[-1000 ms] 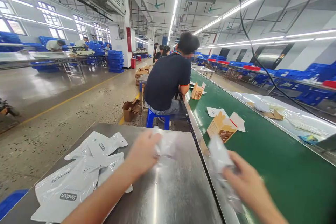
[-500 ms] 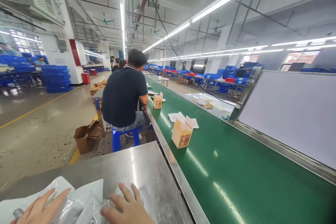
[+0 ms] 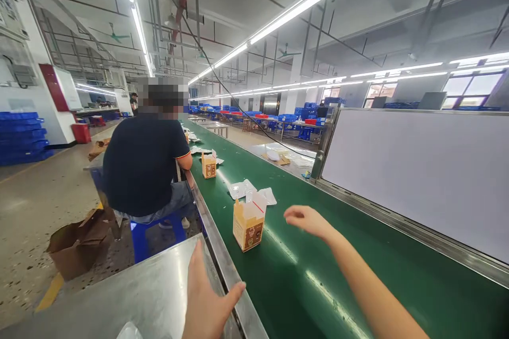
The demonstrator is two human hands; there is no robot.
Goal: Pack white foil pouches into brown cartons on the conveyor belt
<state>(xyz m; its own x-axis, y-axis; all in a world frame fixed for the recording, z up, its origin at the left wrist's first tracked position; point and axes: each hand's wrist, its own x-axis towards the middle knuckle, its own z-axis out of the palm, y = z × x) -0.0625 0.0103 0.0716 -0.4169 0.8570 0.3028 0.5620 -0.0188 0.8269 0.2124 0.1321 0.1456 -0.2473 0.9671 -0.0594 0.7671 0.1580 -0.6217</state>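
Note:
My left hand (image 3: pixel 207 302) lies flat and open on the steel table (image 3: pixel 139 291), its thumb at the edge of the green conveyor belt (image 3: pixel 318 254). My right hand (image 3: pixel 308 220) reaches out over the belt, fingers loosely apart and empty, just right of an open orange carton (image 3: pixel 248 225) standing on the belt. Behind the carton lie clear plastic bags (image 3: pixel 250 190). A corner of a white pouch (image 3: pixel 129 331) shows at the table's near edge.
A person in a dark shirt (image 3: pixel 143 164) sits on a blue stool ahead at the belt's left side. A second orange carton (image 3: pixel 209 164) stands farther along the belt. A white panel (image 3: pixel 417 169) lines the right side. A brown cardboard box (image 3: pixel 77 246) sits on the floor.
The view swung right toward the belt. My hands left the white pouches; the right one rose and reached out over the belt beside the carton, while the left flattened on the table edge.

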